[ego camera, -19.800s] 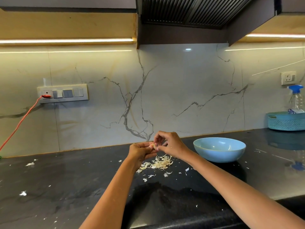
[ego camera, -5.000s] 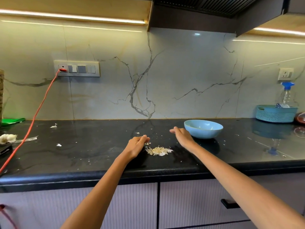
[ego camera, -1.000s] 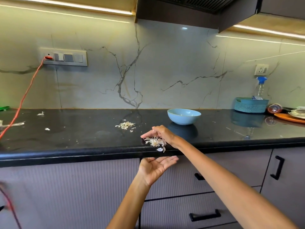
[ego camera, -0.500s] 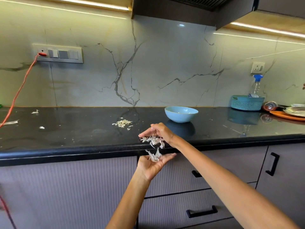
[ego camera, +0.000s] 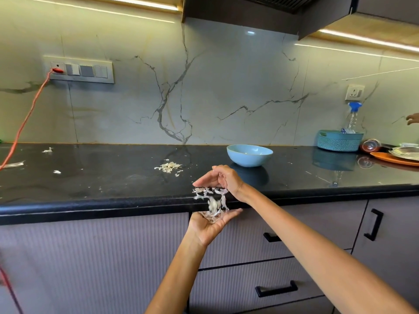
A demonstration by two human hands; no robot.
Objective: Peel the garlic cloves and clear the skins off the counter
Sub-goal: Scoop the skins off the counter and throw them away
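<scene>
Pale garlic skins [ego camera: 212,201] tumble off the front edge of the black counter [ego camera: 113,182]. My right hand [ego camera: 221,179] hovers at that edge, fingers loosely curved, palm down, brushing them off. My left hand [ego camera: 209,225] waits just below the edge, palm up and flat, with several skins lying in it. A second small heap of skins [ego camera: 169,167] lies further back on the counter. A light blue bowl [ego camera: 249,155] stands behind my right hand; its contents are hidden.
Stray skin flakes [ego camera: 47,150] lie at the counter's left, beside an orange cable [ego camera: 27,116] running to the wall sockets. A teal basket [ego camera: 340,140], spray bottle [ego camera: 353,117] and plates [ego camera: 401,155] stand at the right. Another person's hand [ego camera: 413,118] shows at the right edge. Drawers below.
My right hand has swept the front heap of skins over the counter edge. More skins now lie in my left palm, and others are falling.
</scene>
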